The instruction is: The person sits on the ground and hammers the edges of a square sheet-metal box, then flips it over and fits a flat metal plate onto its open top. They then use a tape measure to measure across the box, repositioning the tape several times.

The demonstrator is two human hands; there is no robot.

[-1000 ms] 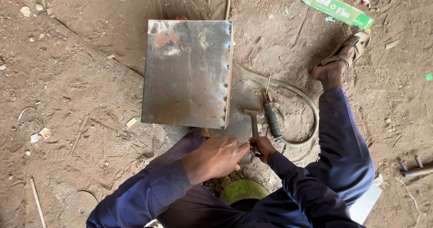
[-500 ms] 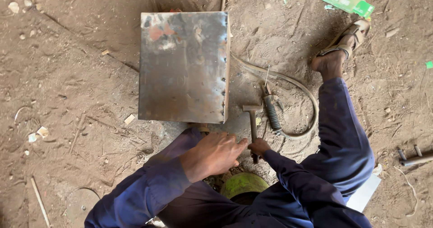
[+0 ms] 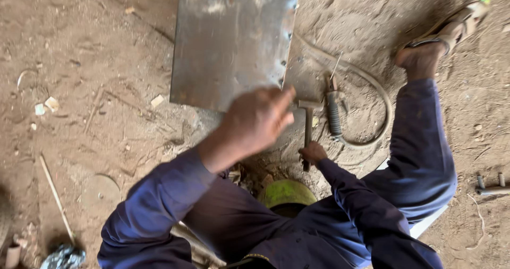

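— Where's the metal sheet [image 3: 231,43]?

— Flat on the dirt floor [image 3: 79,88] at twelve o'clock from the person, its near edge toward the knees. Lying flat like that, the ground carries its weight and both hands are free.

— And the left hand [image 3: 257,121]?

— Blurred, raised over the sheet's near right corner, fingers loosely together and pointing toward one o'clock. Nothing shows inside it; I can't tell whether it touches the sheet.

— The right hand [image 3: 313,153]?

— Lower, at about five o'clock from that corner, curled round the bottom of the hammer [image 3: 307,128] handle. The head lies on the ground just beside the sheet's edge, handle pointing back toward the body, so it seems gripped at the far end for leverage.

— What's next to it?

— A ribbed-grip tool [image 3: 333,112] just right of the hammer, with a hose or cable [image 3: 380,96] looping away toward three o'clock. Both sit within arm's reach of the right side.

— And the leg?

— Stretched out to two o'clock, sandalled foot [image 3: 441,38] resting on the dirt, well apart from the sheet; it looks like a brace for sitting low.
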